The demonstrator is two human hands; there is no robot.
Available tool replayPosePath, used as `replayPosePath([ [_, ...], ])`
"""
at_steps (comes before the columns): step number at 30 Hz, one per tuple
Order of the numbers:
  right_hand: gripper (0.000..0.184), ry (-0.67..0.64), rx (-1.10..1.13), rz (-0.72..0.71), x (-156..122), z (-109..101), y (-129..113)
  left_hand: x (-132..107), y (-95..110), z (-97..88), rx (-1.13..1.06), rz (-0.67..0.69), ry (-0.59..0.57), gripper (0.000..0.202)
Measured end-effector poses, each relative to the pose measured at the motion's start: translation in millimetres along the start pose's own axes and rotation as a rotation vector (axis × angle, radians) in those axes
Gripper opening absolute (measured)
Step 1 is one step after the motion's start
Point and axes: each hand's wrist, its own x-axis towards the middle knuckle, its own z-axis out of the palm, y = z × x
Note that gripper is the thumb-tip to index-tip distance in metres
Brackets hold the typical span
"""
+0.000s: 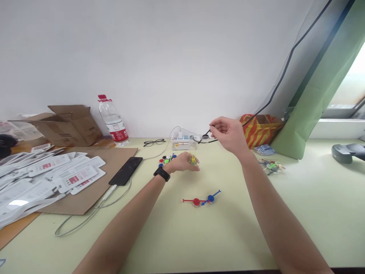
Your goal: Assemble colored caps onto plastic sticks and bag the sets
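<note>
My right hand (228, 137) is raised above the table, its thumb and fingers pinching one end of a black arrow spinner (205, 136). Lower and to the left, my left hand (184, 161) is closed around a yellow arrow spinner (193, 160), partly hidden by the fingers. Just behind the left wrist lies a small pile of coloured spinner pieces (166, 157) in red, blue, green, black and white. Nearer to me, a red arrow spinner (196, 201) and a blue arrow spinner (210, 198) rest on the table, their arrows overlapping.
On the left are a phone (126, 171) with a cable, cardboard (116, 156) with white packages (76, 175), a box (71, 127) and a bottle (114, 121). Glasses (154, 142) and a power strip (182, 144) sit behind. More spinners (273, 166) and a striped bag (256, 131) stand right.
</note>
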Motion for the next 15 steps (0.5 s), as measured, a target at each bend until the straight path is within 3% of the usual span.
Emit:
replayPosePath([
  [3, 0.009, -0.009, -0.200, -0.007, -1.7, 7.2, 8.5, 1.2, 4.2, 4.9, 0.079, 0.024, 0.002, 0.044],
  [8, 0.010, -0.153, -0.442, 0.027, -5.9, 10.4, 14.0, 1.8, 7.1, 9.1, 0.168, 0.070, -0.008, 0.043],
  [15, 0.009, -0.239, -0.496, 0.058, -4.4, 0.1, 9.5, -1.2, 5.4, 7.6, 0.101, 0.040, 0.005, 0.042],
])
